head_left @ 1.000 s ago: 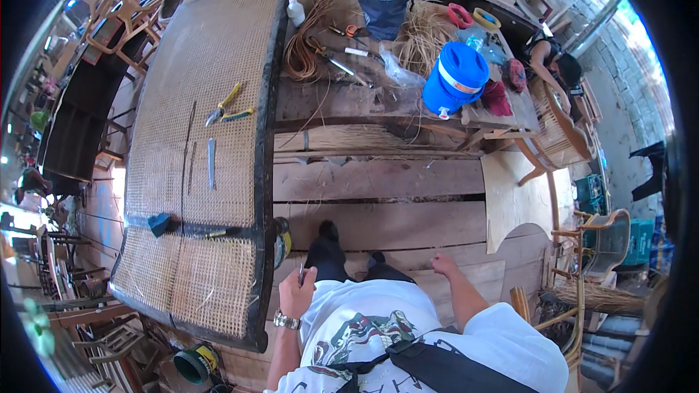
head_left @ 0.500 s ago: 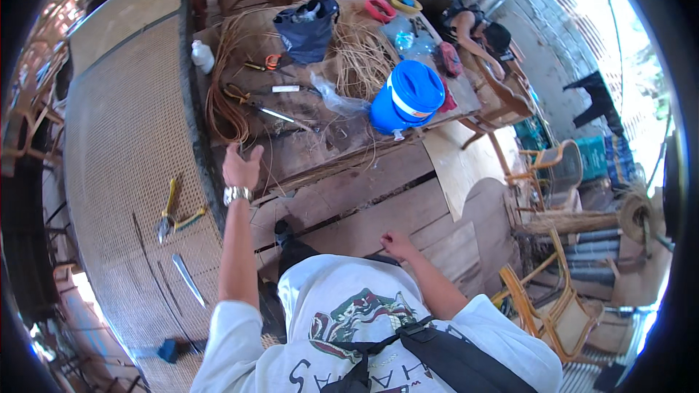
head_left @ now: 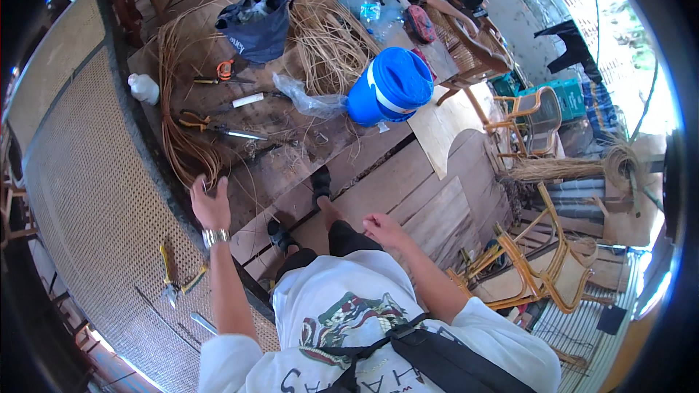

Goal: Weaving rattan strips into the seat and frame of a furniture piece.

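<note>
The left hand point(head_left: 211, 207) on my feed has its thumb and fingers spread at the near ends of the brown rattan-strand bundle point(head_left: 186, 153); I cannot tell whether they touch. The bundle lies along the wooden worktable's point(head_left: 291, 169) left side, beside the pliers point(head_left: 204, 125). I see the right hand point(head_left: 384, 229) loosely curled above the floorboards point(head_left: 408, 182); whether it grasps anything, I cannot tell.

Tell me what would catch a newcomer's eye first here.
The bright blue cooler at the near edge of the wooden table stands out first. Next comes the long woven cane panel along the left, then the person's open left hand at the lower end of a brown strand bundle.
</note>
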`<state>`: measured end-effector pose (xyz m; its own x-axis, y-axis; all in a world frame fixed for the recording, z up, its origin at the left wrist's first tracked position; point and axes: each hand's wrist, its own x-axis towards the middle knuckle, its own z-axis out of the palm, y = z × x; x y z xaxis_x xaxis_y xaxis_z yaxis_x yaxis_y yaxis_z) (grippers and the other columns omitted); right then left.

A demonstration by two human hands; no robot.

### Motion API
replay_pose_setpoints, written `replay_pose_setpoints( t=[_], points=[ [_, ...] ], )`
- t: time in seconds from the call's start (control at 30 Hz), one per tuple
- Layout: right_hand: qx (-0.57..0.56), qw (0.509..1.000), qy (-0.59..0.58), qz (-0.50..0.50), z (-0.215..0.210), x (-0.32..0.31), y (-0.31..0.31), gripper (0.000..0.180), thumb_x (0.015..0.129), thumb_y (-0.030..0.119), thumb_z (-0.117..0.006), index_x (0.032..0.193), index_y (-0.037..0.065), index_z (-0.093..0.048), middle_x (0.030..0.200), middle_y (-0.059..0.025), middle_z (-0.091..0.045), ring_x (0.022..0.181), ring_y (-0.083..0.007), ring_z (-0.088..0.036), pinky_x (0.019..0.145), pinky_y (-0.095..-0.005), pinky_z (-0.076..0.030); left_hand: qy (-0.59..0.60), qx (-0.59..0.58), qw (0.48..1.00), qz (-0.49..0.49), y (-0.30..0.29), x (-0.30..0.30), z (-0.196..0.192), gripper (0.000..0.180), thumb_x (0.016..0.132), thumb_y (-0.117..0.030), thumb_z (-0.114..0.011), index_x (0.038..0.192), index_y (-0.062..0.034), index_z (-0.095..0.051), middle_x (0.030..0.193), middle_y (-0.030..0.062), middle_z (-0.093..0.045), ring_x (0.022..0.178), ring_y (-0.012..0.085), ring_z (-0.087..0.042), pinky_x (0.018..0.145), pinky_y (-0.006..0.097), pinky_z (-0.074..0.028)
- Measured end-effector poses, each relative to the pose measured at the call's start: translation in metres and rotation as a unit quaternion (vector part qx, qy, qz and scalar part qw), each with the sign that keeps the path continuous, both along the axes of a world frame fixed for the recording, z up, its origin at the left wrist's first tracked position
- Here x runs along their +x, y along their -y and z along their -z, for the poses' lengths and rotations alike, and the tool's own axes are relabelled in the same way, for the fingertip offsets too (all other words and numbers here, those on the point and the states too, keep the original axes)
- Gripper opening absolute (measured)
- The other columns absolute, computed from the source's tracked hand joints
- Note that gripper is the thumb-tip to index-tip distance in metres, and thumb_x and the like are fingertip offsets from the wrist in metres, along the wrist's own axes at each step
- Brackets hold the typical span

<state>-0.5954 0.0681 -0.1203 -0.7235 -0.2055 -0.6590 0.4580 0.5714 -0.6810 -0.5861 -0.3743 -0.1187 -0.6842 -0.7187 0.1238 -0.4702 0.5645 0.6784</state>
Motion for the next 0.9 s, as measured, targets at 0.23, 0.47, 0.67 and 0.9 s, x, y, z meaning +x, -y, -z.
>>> replay_pose_setpoints(
  t=[0.23, 0.47, 0.67, 0.9],
  points=[
    [-0.08, 0.997, -0.017, -0.016, 0.024, -0.083, 0.047, 0.017, 0.1, 0.019, -0.056, 0.104, 0.003, -0.062, 0.085, -0.0032, -0.064, 0.074, -0.0123, -0.06, 0.071, -0.0283, -0.052, 0.005, 0.306, 0.951, 0.048, -0.086, -0.023, -0.025, 0.027, 0.09, -0.024, -0.073, 0.102, -0.0007, -0.069, 0.082, 0.0023, -0.067, 0.074, 0.0083, -0.057, 0.067, 0.028, -0.048],
    [-0.114, 0.988, -0.039, -0.095, 0.034, -0.124, 0.038, 0.02, 0.1, 0.016, -0.056, 0.109, 0.0, -0.061, 0.088, -0.0049, -0.066, 0.076, -0.0123, -0.064, 0.07, -0.027, -0.054, -0.007, 0.254, 0.954, 0.159, -0.1, -0.205, -0.044, 0.028, 0.091, -0.03, -0.069, 0.103, -0.0041, -0.07, 0.078, 0.0061, -0.07, 0.064, 0.0124, -0.059, 0.061, 0.028, -0.047],
    [-0.069, 0.997, -0.016, -0.026, 0.025, -0.144, 0.018, 0.014, 0.099, 0.016, -0.057, 0.1, 0.002, -0.061, 0.079, -0.0032, -0.063, 0.07, -0.011, -0.061, 0.063, -0.0274, -0.05, 0.003, 0.129, 0.96, 0.249, -0.128, -0.359, -0.028, 0.035, 0.09, -0.037, -0.069, 0.107, -0.0058, -0.071, 0.093, 0.0144, -0.073, 0.08, 0.0259, -0.069, 0.072, 0.037, -0.052],
    [-0.071, 0.997, 0.014, -0.012, 0.03, -0.156, 0.0, 0.012, 0.098, 0.015, -0.059, 0.1, 0.004, -0.062, 0.078, -0.0029, -0.064, 0.069, -0.0112, -0.061, 0.063, -0.0275, -0.049, 0.149, 0.227, 0.907, 0.322, -0.115, -0.352, -0.013, 0.032, 0.095, -0.031, -0.061, 0.101, -0.0001, -0.067, 0.082, 0.0129, -0.07, 0.072, 0.0263, -0.066, 0.068, 0.037, -0.05]
  ],
)
